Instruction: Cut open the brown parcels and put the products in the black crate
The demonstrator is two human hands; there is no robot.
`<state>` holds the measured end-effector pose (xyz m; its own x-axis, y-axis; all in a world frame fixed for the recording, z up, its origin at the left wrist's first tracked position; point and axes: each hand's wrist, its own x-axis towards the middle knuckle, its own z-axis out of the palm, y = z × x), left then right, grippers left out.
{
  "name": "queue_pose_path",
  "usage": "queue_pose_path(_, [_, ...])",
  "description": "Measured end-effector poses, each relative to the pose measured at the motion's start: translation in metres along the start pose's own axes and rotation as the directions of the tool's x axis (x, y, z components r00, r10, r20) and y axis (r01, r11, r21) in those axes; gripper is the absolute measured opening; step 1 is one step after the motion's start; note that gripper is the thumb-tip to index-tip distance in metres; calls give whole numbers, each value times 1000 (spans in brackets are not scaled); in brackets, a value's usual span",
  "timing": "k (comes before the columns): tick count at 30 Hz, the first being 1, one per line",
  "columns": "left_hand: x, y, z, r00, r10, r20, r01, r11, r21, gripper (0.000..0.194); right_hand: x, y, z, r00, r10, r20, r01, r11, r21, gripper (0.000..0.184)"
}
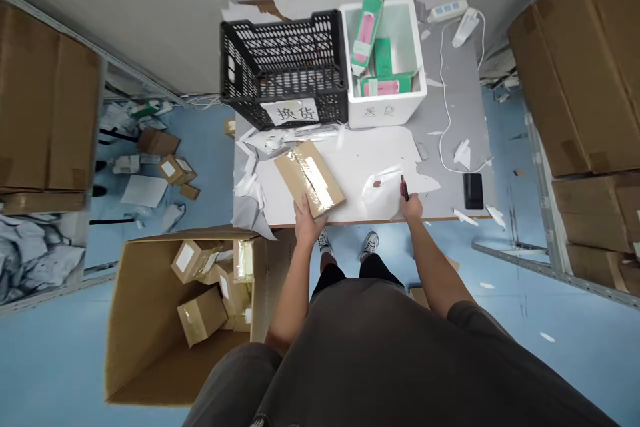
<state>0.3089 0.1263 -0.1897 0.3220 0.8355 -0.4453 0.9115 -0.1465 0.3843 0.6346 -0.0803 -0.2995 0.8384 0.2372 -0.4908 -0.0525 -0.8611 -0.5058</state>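
My left hand grips the near end of a taped brown cardboard box, which lies tilted at the front of the table. A white label strip and shiny clear tape run along the box's top. In my right hand is a red and black utility knife, pointing away from me near the table's front edge. Whether its blade is out is too small to tell. Left of the knife, a scrap of white paper with a small brown spot lies on the table.
At the table's back stand a black plastic crate and a white bin holding green and pink boxes. A black phone-like device, a white cable and a power strip are to the right. A big carton with several parcels stands lower left.
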Motion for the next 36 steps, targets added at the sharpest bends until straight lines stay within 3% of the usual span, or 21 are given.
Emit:
queue_pose_path(3, [1, -7, -17, 997, 83, -6, -83, 997, 7, 119, -23, -32, -5, 999, -38, 13, 36, 985, 170, 29])
queue_pose_path(5, [12, -13, -34, 981, 183, -61, -182, 983, 19, 95, -42, -63, 0, 994, -111, 24, 100, 956, 274, 38])
queue_pose_path(7, [34, -18, -55, 955, 283, -89, -282, 959, 22, 70, -62, -101, 11, 976, -217, 34, 193, 920, 341, 46])
queue_pose_path(9, [66, -19, -76, 934, 351, -67, -351, 936, 13, 64, -82, -142, 26, 937, -345, 53, 302, 876, 377, 54])
queue_pose_path(11, [101, -18, -95, 925, 377, -40, -377, 926, -5, 83, -100, -183, 43, 877, -473, 83, 420, 839, 345, 62])
queue_pose_path(14, [145, -16, -109, 899, 433, 61, -432, 901, -28, 122, -121, -240, 69, 778, -614, 129, 593, 787, 168, 65])
queue_pose_path(16, [161, -17, -110, 899, 417, 137, -417, 908, -25, 134, -130, -272, 87, 720, -672, 173, 677, 735, 37, 63])
queue_pose_path(18, [167, -20, -107, 907, 381, 177, -385, 923, -16, 137, -137, -296, 102, 690, -681, 245, 715, 695, -79, 62])
queue_pose_path(23, [157, -21, -97, 944, 294, 147, -296, 955, -12, 138, -147, -322, 116, 684, -615, 394, 729, 606, -319, 60])
queue_pose_path(32, [118, -4, -89, 984, 128, 125, -149, 972, 181, 126, -169, -342, 90, 598, -479, 642, 791, 224, -570, 78])
queue_pose_path(36, [112, -1, -89, 986, 95, 138, -124, 967, 223, 125, -173, -341, 83, 568, -457, 685, 811, 166, -561, 84])
